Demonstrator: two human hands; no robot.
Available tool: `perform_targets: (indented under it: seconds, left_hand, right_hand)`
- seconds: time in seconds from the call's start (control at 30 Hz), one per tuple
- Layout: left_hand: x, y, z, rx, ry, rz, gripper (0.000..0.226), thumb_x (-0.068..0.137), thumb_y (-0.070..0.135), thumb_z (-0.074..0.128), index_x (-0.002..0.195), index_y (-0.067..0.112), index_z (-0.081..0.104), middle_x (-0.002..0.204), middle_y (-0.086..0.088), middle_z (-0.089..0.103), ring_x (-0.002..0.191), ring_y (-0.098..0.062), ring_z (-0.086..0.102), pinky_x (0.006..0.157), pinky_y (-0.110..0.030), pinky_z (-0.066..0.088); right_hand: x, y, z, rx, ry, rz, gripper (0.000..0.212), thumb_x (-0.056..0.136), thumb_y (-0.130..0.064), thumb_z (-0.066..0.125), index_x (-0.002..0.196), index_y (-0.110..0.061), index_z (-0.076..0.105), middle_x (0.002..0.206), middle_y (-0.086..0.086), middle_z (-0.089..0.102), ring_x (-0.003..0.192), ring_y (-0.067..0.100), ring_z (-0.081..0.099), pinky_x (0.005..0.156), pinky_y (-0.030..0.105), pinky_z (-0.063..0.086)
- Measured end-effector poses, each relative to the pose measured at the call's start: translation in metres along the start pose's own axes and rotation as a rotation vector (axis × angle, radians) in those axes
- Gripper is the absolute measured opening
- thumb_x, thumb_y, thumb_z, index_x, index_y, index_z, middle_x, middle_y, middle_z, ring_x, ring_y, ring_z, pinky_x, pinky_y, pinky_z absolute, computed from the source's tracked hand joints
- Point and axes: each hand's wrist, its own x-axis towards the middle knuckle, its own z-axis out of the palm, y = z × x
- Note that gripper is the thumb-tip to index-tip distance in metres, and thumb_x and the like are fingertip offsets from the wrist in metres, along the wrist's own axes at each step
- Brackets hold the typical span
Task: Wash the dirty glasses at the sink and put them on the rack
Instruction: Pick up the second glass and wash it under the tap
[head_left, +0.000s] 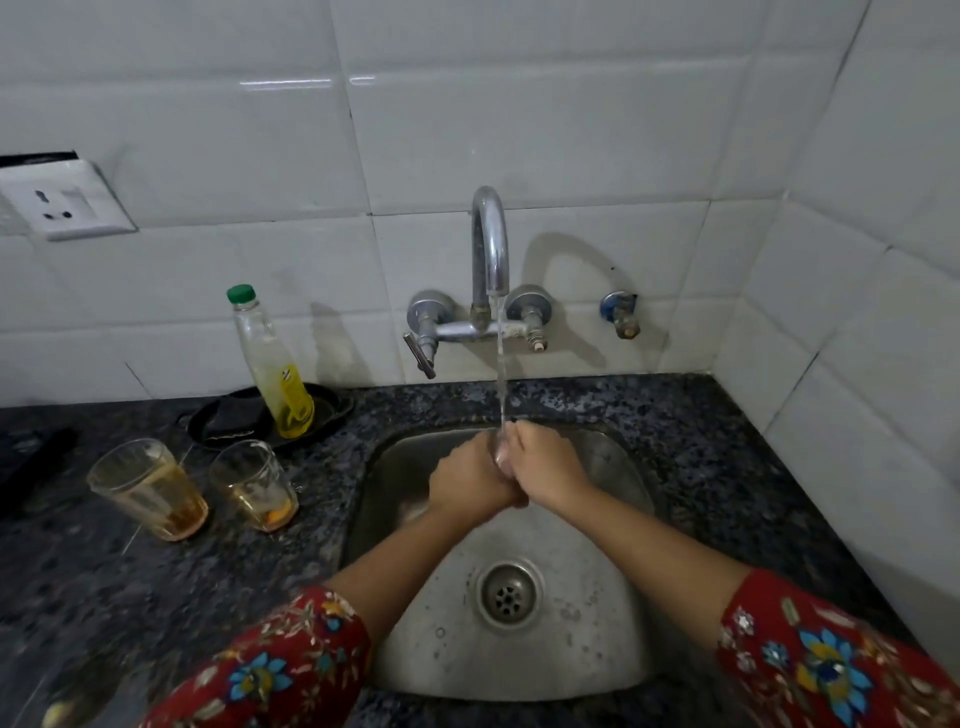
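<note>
Glasses (148, 488) with amber dregs, unwashed.

my left hand (467, 475) and right hand (545, 467) meet, touching, over the far part of the sink (597, 649), under the water falling from the tap (490, 244) on the far wall. the drain (508, 592) lies nearer, between my forearms. on the counter (104, 597) left of the sink stand two glasses, one (148, 491) left of the other (254, 486). behind them a bottle (270, 364) stands in a tray (322, 410). a socket (67, 200) sits on the wall, far left.
</note>
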Motion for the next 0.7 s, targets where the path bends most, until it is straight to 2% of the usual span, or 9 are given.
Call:
perform_targets:
  seconds: [0.03, 0.1, 0.2, 0.27, 0.33, 0.43, 0.5, 0.63, 0.7]
  left_hand:
    - [0.000, -0.001, 0.001, 0.117, 0.079, 0.038, 0.055, 0.061, 0.036, 0.077, 0.110, 0.028, 0.054, 0.098, 0.006, 0.067, 0.091, -0.018, 0.065, 0.073, -0.029, 0.048]
    - [0.011, -0.011, -0.004, -0.054, 0.006, 0.146, 0.056, 0.060, 0.036, 0.076, 0.110, 0.025, 0.055, 0.095, 0.006, 0.066, 0.091, -0.019, 0.065, 0.074, -0.029, 0.048]
    - [0.019, -0.024, -0.025, -0.652, -0.470, 0.335, 0.032, 0.062, 0.004, 0.075, 0.091, 0.005, 0.061, 0.084, -0.003, 0.066, 0.083, -0.018, 0.066, 0.078, -0.029, 0.053]
    - [0.021, -0.027, -0.033, -0.751, -0.612, 0.311, 0.026, 0.064, -0.007, 0.070, 0.087, 0.006, 0.068, 0.086, -0.007, 0.069, 0.084, -0.018, 0.066, 0.083, -0.032, 0.053]
    - [0.018, -0.021, -0.028, -0.639, -0.454, 0.234, 0.030, 0.060, 0.002, 0.072, 0.089, 0.012, 0.069, 0.086, -0.004, 0.071, 0.083, -0.017, 0.067, 0.087, -0.038, 0.054]
    - [0.006, -0.008, -0.009, -0.137, 0.022, 0.107, 0.052, 0.065, 0.034, 0.075, 0.113, 0.026, 0.057, 0.101, 0.001, 0.071, 0.094, -0.019, 0.067, 0.087, -0.037, 0.054]
    - [0.007, -0.006, -0.007, -0.109, 0.071, 0.133, 0.056, 0.068, 0.042, 0.069, 0.120, 0.026, 0.054, 0.105, 0.001, 0.071, 0.097, -0.018, 0.066, 0.087, -0.037, 0.053]
    - [0.020, -0.017, -0.041, -0.621, -0.467, 0.291, 0.028, 0.076, -0.004, 0.071, 0.101, 0.008, 0.064, 0.093, -0.005, 0.070, 0.087, -0.014, 0.067, 0.086, -0.029, 0.053]
    - [0.020, -0.019, -0.043, -0.705, -0.546, 0.238, 0.024, 0.079, -0.013, 0.062, 0.098, 0.003, 0.066, 0.087, -0.008, 0.069, 0.084, -0.019, 0.066, 0.081, -0.030, 0.054]
  right_hand:
    - [0.003, -0.008, -0.003, 0.020, -0.042, 0.076, 0.046, 0.102, -0.034, 0.026, 0.101, -0.005, 0.062, 0.102, 0.017, 0.069, 0.098, 0.033, 0.062, 0.087, 0.037, 0.046]
    - [0.004, -0.011, -0.008, 0.062, -0.045, -0.001, 0.038, 0.103, -0.028, 0.031, 0.101, -0.006, 0.063, 0.098, 0.014, 0.070, 0.093, 0.030, 0.064, 0.084, 0.036, 0.048]
    - [-0.002, -0.001, -0.015, 0.185, -0.030, -0.295, 0.028, 0.101, -0.024, 0.038, 0.088, -0.010, 0.059, 0.077, -0.001, 0.066, 0.071, 0.017, 0.063, 0.073, 0.040, 0.051]
    - [-0.003, 0.007, -0.013, 0.172, -0.044, -0.375, 0.027, 0.099, -0.027, 0.039, 0.085, -0.011, 0.056, 0.076, -0.001, 0.065, 0.069, 0.017, 0.061, 0.069, 0.041, 0.050]
    - [0.000, 0.002, -0.011, 0.184, -0.004, -0.282, 0.039, 0.098, -0.036, 0.034, 0.084, -0.011, 0.059, 0.078, 0.003, 0.069, 0.072, 0.021, 0.064, 0.071, 0.041, 0.051]
    - [0.012, -0.016, -0.009, 0.042, -0.071, -0.005, 0.043, 0.102, -0.032, 0.030, 0.099, -0.005, 0.063, 0.096, 0.016, 0.070, 0.091, 0.032, 0.064, 0.079, 0.036, 0.047]
    - [0.012, -0.016, -0.008, 0.013, -0.022, 0.002, 0.040, 0.103, -0.028, 0.031, 0.099, -0.003, 0.063, 0.098, 0.017, 0.069, 0.092, 0.032, 0.063, 0.076, 0.034, 0.043]
    - [-0.003, 0.001, -0.013, 0.326, 0.019, -0.267, 0.030, 0.101, -0.022, 0.040, 0.082, -0.014, 0.061, 0.073, -0.006, 0.063, 0.066, 0.012, 0.059, 0.065, 0.025, 0.043]
    - [-0.002, 0.002, -0.012, 0.329, 0.003, -0.267, 0.032, 0.101, -0.025, 0.039, 0.079, -0.016, 0.060, 0.072, -0.003, 0.065, 0.067, 0.013, 0.062, 0.066, 0.029, 0.048]
